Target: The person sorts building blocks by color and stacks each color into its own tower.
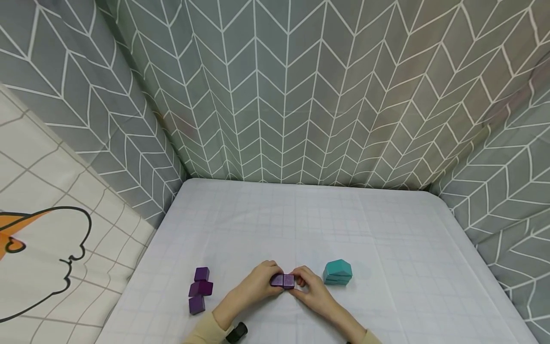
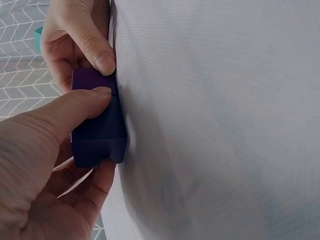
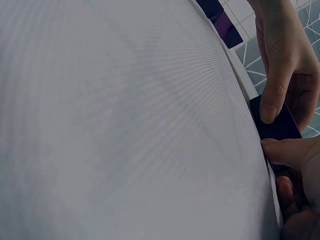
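Note:
Two purple blocks lie end to end on the white-covered table, their faces meeting at a thin seam. My left hand [image 1: 258, 282] pinches the left purple block [image 1: 277, 280], which has a sloped end; in the left wrist view its thumb presses along the block's side and a finger curls at the far end. My right hand [image 1: 317, 294] holds the right purple block [image 1: 289, 281] between thumb and fingers. Seen from the right wrist, both thumbs rest on the near side of the dark joined pair [image 3: 278, 125].
Several purple blocks [image 1: 196, 305] stand in a touching group at the left. Just right of my right hand sits a stack of teal blocks [image 1: 337, 271] with a peaked top piece. The white table [image 1: 275, 215] reaches back to a grey chevron curtain [image 1: 275, 95].

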`<state>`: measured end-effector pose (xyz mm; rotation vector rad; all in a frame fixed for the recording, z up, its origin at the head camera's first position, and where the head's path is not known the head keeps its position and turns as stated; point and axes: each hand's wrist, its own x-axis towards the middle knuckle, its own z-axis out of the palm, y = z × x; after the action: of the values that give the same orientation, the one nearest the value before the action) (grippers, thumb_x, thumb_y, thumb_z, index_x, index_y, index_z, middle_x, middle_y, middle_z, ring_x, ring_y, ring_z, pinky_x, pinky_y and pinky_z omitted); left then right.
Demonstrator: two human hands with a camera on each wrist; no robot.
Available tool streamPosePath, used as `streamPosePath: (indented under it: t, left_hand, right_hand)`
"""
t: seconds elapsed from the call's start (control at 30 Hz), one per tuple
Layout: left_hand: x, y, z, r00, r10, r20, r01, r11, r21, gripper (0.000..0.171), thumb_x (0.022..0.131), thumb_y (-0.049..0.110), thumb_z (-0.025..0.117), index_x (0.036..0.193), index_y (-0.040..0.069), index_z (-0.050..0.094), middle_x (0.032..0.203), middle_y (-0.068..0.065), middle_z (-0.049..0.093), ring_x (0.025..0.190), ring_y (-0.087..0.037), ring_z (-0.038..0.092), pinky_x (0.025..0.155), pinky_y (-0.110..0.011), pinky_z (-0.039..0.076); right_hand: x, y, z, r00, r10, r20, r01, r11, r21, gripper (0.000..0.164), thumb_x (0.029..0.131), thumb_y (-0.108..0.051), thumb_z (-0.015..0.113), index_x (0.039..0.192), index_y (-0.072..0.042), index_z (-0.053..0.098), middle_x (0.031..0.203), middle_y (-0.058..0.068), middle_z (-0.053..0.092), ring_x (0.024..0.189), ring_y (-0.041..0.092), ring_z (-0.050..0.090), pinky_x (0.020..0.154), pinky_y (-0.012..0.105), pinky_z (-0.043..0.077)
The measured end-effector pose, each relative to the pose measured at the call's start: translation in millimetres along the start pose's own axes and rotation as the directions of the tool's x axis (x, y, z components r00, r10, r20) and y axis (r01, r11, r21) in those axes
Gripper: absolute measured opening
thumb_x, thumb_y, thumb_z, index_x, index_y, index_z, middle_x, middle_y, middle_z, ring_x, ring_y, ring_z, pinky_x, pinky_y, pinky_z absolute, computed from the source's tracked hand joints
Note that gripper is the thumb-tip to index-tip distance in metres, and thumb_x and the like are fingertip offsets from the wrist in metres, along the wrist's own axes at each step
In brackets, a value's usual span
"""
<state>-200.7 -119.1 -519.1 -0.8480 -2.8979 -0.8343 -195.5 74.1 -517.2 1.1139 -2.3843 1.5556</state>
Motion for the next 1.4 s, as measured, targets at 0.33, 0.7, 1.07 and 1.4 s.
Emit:
streamPosePath:
  t: [0.33,0.7,1.07,1.4]
  left_hand:
    - [-0.9,0.3,0.2,1.0,0.011,-0.014,-0.01,1.0,0.009,0.025,0.07,0.024,0.076,0.087,0.011,0.064,0.082,0.008,0.055,0.076,-0.003,0.048,0.068,-0.018,0.042]
    - [-1.6,-0.1,0.7,1.0,0.005,-0.007,-0.005,1.0,-0.009,0.026,0.07,0.024,0.076,0.088,0.011,0.064,0.082,0.008,0.055,0.075,-0.003,0.047,0.067,-0.018,0.042]
    - [-1.7,-0.8,1.5,1.0,-0.007,0.0,0.007,1.0,-0.02,0.025,0.07,0.025,0.075,0.087,0.012,0.063,0.082,0.009,0.054,0.075,-0.003,0.047,0.068,-0.019,0.043]
    - [-3.1,0.0,-12.2,0.999,-0.03,0.022,0.029,0.999,0.037,0.048,0.065,0.037,0.077,0.096,0.005,0.063,0.087,0.004,0.055,0.081,-0.007,0.05,0.074,-0.022,0.045]
  right_hand:
    - [-0.4,0.3,0.1,1.0,0.02,0.01,-0.02,1.0,0.005,0.03,0.068,0.007,0.071,0.094,0.002,0.057,0.085,0.012,0.055,0.068,0.027,0.049,0.058,0.031,0.044]
    - [-1.1,0.9,0.1,1.0,0.029,0.009,-0.028,0.999,-0.015,0.032,0.066,0.008,0.072,0.094,0.002,0.058,0.085,0.01,0.055,0.068,0.026,0.05,0.059,0.03,0.044]
    - [-2.1,2.8,1.4,1.0,0.014,0.002,-0.014,1.0,-0.024,0.031,0.067,0.007,0.071,0.094,0.001,0.058,0.083,0.01,0.054,0.068,0.025,0.049,0.058,0.028,0.043]
    - [-2.7,2.3,0.2,1.0,0.008,0.001,-0.008,1.0,-0.027,0.032,0.067,0.007,0.072,0.095,0.001,0.058,0.084,0.011,0.055,0.068,0.025,0.05,0.058,0.029,0.043]
